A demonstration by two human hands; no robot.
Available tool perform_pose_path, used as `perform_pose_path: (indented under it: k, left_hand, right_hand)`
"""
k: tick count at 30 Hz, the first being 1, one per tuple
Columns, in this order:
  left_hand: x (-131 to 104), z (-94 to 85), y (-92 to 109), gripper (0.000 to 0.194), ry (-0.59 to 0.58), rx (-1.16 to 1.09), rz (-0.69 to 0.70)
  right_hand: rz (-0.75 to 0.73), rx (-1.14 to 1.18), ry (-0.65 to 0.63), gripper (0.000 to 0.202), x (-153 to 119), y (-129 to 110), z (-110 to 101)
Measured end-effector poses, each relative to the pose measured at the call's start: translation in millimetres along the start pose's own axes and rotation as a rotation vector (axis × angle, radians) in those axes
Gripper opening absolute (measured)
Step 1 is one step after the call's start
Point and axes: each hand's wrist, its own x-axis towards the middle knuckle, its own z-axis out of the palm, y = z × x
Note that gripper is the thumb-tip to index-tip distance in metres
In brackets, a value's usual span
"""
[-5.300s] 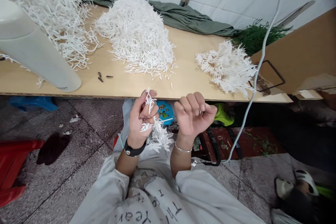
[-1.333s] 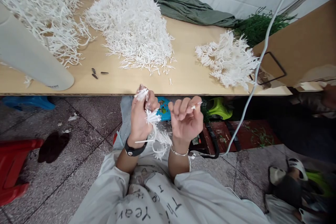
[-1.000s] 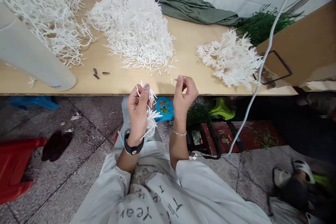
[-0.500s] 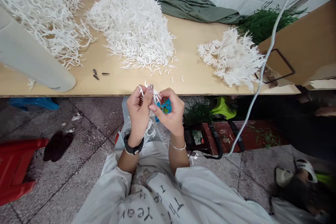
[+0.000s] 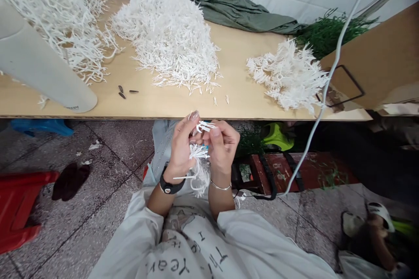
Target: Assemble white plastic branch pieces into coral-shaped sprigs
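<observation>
- As the hands are meeting just in front of the tabletop (image 5: pixel 242 107), the left hand (image 5: pixel 181 146) is curling nearly closed, its thumb and fingers steadying a small white sprig (image 5: pixel 205 126) while a dangling white bunch (image 5: pixel 200 176) is hanging beneath, seemingly from its lower fingers
- Over on the other side, the right hand (image 5: pixel 223 148) is closing too, thumb against finger, and is pinching the sprig's near end
- So the sprig is sitting right between both sets of fingertips, though the exact contact is hiding behind the fingers and I can't tell how firm it is
- Good technique here, I'd judge, is keeping the left pinch close to the right one, lining up the thin tips and pressing lightly, since these strands are looking easy to bend or snag
- The dangling bunch is best kept low, clear of the working fingertips
- Up on the board, a big white heap (image 5: pixel 170 35) is lying behind two loose bits, and a smaller white pile (image 5: pixel 290 76) is resting to the right
</observation>
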Motion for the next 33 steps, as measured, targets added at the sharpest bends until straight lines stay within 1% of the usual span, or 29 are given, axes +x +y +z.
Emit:
perform_pose_path:
  k: [1,3,5,6,8,10,12,13,15,16,17,18,20,23,25,28,29,31,33]
  left_hand:
    - [-0.3,1.8,2.1,0.04,-0.015,-0.126,-0.049]
    - [1.3,2.0,7.7,0.042,-0.058,-0.327,-0.134]
    - [4.6,-1.4,12.8,0.043,-0.066,-0.4,-0.147]
    - [6.2,-3.6,14.3,0.043,-0.055,-0.409,-0.131]
    - [7.9,-7.6,14.4,0.041,-0.014,-0.383,-0.057]
    - [7.7,-9.6,11.2,0.038,0.03,-0.308,0.038]
    - [7.1,-9.9,6.5,0.037,0.095,-0.2,0.126]
    - [7.2,-9.7,4.2,0.037,0.127,-0.142,0.156]
    - [8.2,-9.1,0.6,0.038,0.163,-0.039,0.19]
    - [9.1,-8.9,-0.6,0.039,0.169,0.004,0.204]
    - [10.0,-8.7,-1.5,0.039,0.167,0.041,0.218]
    - [10.8,-8.8,-2.2,0.04,0.161,0.075,0.229]
    - [12.2,-9.7,-3.5,0.039,0.146,0.144,0.235]
    - [13.4,-13.3,-6.2,0.038,0.116,0.292,0.229]
    - [14.2,-16.5,-7.5,0.037,0.075,0.384,0.227]
    - [15.2,-20.7,-7.1,0.036,-0.024,0.422,0.194]
    - [15.5,-21.6,-6.5,0.035,-0.06,0.402,0.171]
    - [15.6,-22.3,-5.1,0.035,-0.124,0.314,0.121]
    - [14.6,-20.8,-4.2,0.036,-0.188,0.151,0.046]
  right_hand:
    - [-0.006,0.037,0.024,0.036,0.6,-1.7,0.4]
    - [-0.066,0.124,0.072,0.041,2.8,-6.5,0.4]
    - [-0.146,0.164,0.123,0.043,7.0,-10.8,-2.2]
    - [-0.163,0.146,0.15,0.042,10.0,-11.4,-4.9]
    - [-0.16,0.036,0.218,0.038,18.4,-7.3,-13.8]
    - [-0.137,-0.133,0.289,0.031,29.8,4.4,-26.6]
    - [-0.099,-0.372,0.302,0.023,42.2,20.7,-40.5]
    - [-0.07,-0.507,0.268,0.018,47.8,28.8,-46.7]
    - [-0.014,-0.735,0.152,0.016,55.6,40.8,-55.2]
    - [0.001,-0.794,0.098,0.019,57.1,43.6,-56.9]
    - [0.001,-0.804,0.061,0.022,57.0,44.1,-56.7]
    - [-0.012,-0.767,0.039,0.023,55.3,42.4,-54.9]
    - [-0.055,-0.606,-0.021,0.019,48.6,34.2,-48.3]
    - [-0.109,-0.372,-0.221,0.016,37.9,18.5,-37.6]
    - [-0.139,-0.351,-0.312,0.02,34.1,10.8,-33.1]
    - [-0.174,-0.412,-0.325,0.012,32.5,4.4,-29.5]
    - [-0.186,-0.415,-0.316,0.013,32.1,3.3,-28.6]
    - [-0.189,-0.368,-0.283,0.024,30.2,2.6,-26.7]
    - [-0.138,-0.245,-0.241,0.03,26.4,4.4,-24.3]
